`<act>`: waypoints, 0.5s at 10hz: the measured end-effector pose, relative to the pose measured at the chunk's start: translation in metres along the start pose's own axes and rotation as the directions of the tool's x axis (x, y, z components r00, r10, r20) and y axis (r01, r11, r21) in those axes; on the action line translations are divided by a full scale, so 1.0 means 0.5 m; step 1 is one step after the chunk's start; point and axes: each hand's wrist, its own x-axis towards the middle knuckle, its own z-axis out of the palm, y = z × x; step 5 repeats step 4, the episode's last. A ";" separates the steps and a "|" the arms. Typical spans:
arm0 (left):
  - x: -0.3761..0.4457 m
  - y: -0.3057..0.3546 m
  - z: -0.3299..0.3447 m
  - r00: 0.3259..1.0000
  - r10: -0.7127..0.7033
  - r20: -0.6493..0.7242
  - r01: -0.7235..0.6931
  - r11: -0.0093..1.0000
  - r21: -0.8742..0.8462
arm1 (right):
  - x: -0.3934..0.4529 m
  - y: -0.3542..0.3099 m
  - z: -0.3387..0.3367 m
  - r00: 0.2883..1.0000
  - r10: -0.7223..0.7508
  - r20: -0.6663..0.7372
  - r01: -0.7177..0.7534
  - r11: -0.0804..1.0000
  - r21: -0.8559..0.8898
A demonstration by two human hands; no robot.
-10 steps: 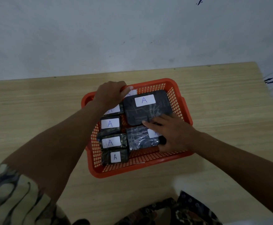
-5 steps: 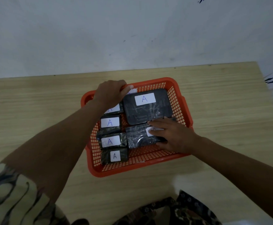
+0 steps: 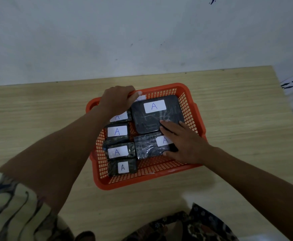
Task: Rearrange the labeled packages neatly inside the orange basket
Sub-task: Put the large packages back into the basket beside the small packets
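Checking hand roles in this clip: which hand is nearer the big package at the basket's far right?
Right. The right hand lies with its fingertips on the big package; the left hand grips the orange basket at its far rim, just beside the package's corner.

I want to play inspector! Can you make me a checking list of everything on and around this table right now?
Surface: wooden table, bare around the basket.
Job's things: orange basket holds dark wrapped packages with white "A" labels; large package at the far right, medium package nearer, a column of small packages on the left.
Clutter: nothing seen.
Hands: left hand grips the basket's far rim; right hand lies flat across the large and medium packages.
Cables: nothing seen.
Surroundings: pale wall behind; patterned sleeve at the bottom left.
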 end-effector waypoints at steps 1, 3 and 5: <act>0.012 0.000 -0.002 1.000 0.024 0.019 -0.023 0.999 -0.030 | 0.000 -0.002 -0.001 1.000 0.017 -0.010 -0.016 1.000 0.014; -0.005 0.038 -0.055 0.990 -0.056 0.126 0.061 0.997 -0.039 | -0.007 -0.026 -0.052 0.993 0.047 -0.107 -0.039 0.997 0.072; -0.042 0.073 -0.113 0.993 -0.082 -0.088 0.086 0.995 0.041 | 0.003 -0.043 -0.117 0.957 0.096 -0.274 -0.080 0.994 0.072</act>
